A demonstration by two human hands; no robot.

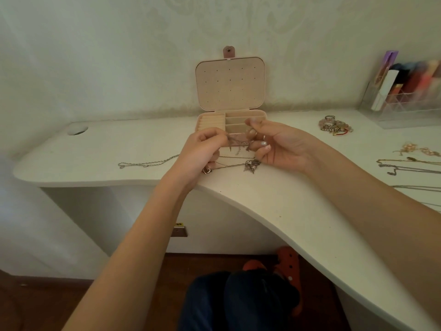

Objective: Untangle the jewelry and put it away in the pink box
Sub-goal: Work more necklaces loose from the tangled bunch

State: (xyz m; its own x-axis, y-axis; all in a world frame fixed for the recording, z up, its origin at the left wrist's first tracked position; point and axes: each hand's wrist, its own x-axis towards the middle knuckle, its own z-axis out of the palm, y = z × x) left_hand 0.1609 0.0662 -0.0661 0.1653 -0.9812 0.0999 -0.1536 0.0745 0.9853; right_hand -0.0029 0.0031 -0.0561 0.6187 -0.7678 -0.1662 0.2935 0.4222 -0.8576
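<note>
The pink box stands open against the wall, lid upright, its compartments showing below. Just in front of it, a knot of thin chains hangs between both hands above the desk. My left hand pinches the tangle from the left, and my right hand pinches it from the right with curled fingers. Loose ends trail down to a leaf-shaped silver pendant and a small heart pendant on the desk. One silver chain runs off to the left across the desktop.
A heap of bracelets and rings lies right of the box. More chains and earrings are spread along the right side. A clear organiser stands at the back right. The white desk curves toward me; a cable hole is far left.
</note>
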